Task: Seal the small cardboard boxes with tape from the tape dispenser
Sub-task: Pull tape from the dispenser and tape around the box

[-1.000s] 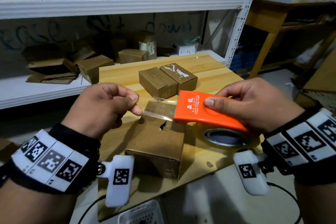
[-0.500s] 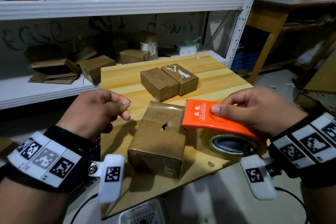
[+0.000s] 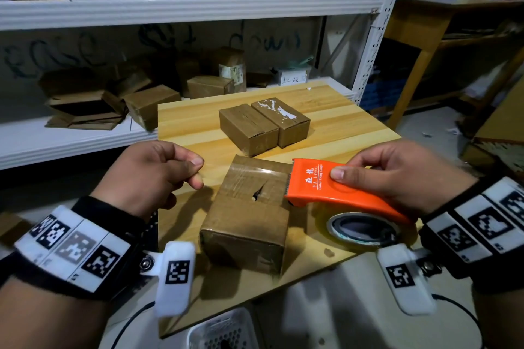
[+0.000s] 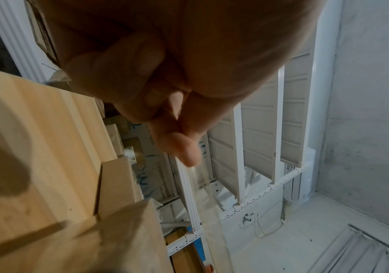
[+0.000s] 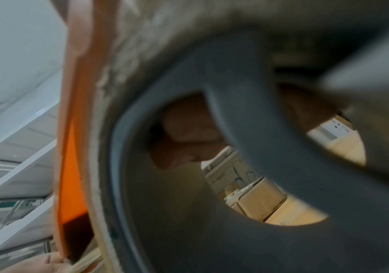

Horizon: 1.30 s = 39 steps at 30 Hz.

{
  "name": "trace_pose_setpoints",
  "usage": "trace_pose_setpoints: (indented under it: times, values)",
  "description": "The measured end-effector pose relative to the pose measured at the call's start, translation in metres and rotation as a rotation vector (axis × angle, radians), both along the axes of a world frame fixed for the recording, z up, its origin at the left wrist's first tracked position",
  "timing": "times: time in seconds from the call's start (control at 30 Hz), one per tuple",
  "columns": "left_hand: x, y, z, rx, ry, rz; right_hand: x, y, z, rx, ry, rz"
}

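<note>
A small cardboard box with a torn hole in its top stands at the wooden table's near edge. My right hand grips the orange tape dispenser, forefinger along its top. Its toothed end touches the box's upper right edge, and a glossy tape strip lies over the box's far top. Left of the box hovers my left hand, fingers curled. In the left wrist view a faint clear tape strip runs from its pinching fingertips. The right wrist view shows fingers inside the roll's grey core.
Two more small boxes sit side by side mid-table. White metal shelving behind and to the left carries several cardboard boxes. A white perforated basket stands below the table's near edge. Another wooden table is at the right.
Both hands have dropped lower. The dispenser came down from above the box to its upper right edge, laying the stretched tape on top. My left hand drew away to the left.
</note>
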State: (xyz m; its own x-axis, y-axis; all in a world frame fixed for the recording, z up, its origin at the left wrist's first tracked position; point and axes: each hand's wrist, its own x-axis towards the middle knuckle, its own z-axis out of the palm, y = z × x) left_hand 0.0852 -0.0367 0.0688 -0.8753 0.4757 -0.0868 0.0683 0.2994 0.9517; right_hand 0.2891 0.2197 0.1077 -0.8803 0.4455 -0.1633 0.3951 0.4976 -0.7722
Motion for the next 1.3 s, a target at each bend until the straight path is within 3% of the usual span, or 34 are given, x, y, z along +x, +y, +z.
trace_pose_setpoints:
  times: [0.9,1.3]
  values:
    - [-0.005,-0.001,-0.008,0.098,0.055,0.040,0.006,0.008,-0.004,-0.036,0.008,-0.015]
    - [-0.015,-0.002,-0.027,0.015,0.007,0.030,0.008,0.010,-0.006,-0.027,-0.010,-0.057]
